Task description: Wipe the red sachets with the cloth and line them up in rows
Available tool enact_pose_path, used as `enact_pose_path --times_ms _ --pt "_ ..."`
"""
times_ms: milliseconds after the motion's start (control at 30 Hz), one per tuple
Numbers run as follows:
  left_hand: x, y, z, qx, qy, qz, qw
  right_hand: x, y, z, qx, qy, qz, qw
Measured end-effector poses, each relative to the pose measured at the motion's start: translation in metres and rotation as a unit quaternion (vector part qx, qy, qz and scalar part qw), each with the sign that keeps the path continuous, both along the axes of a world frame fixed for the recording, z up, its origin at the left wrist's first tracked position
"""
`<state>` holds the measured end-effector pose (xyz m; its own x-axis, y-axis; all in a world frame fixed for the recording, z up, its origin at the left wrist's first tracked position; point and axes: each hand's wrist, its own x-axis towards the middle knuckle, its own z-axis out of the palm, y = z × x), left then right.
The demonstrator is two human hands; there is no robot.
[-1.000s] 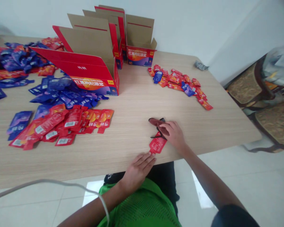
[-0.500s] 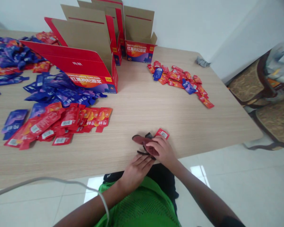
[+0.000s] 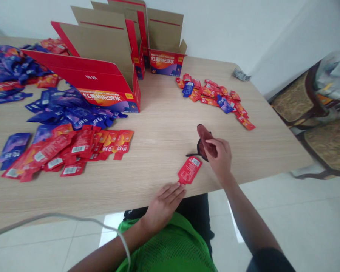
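My right hand (image 3: 221, 158) is closed on what looks like a pair of sunglasses (image 3: 205, 133) with brownish-red lenses and black arms, just above the table. One thin black arm points left over the top of a red sachet (image 3: 190, 170). That sachet lies flat near the table's front edge, its barcode side up. Flat on the table edge rests my left hand (image 3: 166, 206), fingers stretched out, the fingertips touching the sachet's narrow lower end.
Red sachets (image 3: 82, 145) and blue sachets (image 3: 70, 107) lie in piles on the left. Open red cartons (image 3: 102, 96) stand behind them, with another carton (image 3: 166, 62) at the back. Scattered sachets (image 3: 212, 92) lie at the far right. A grey cable (image 3: 59, 214) crosses the lower left.
My right hand has moved up and to the right with the sunglasses, uncovering the red sachet. My left hand has stayed nearly where it was.
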<state>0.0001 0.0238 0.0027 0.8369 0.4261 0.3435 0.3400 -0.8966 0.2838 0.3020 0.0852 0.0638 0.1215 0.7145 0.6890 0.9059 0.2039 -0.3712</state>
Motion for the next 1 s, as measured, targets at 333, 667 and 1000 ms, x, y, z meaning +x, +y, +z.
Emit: enact_pose_path --times_ms 333,667,1000 --pt "0.001 -0.003 -0.003 -0.020 -0.012 0.012 1.000 -0.088 -0.054 -0.029 -0.098 -0.017 0.211 0.972" --pt "0.002 0.001 0.005 0.024 0.006 -0.002 1.000 0.017 0.002 -0.029 -0.088 -0.076 0.029 0.993" --pt "0.010 0.002 0.020 0.058 0.059 0.019 0.996 0.032 -0.048 -0.003 0.058 0.096 -0.142 0.983"
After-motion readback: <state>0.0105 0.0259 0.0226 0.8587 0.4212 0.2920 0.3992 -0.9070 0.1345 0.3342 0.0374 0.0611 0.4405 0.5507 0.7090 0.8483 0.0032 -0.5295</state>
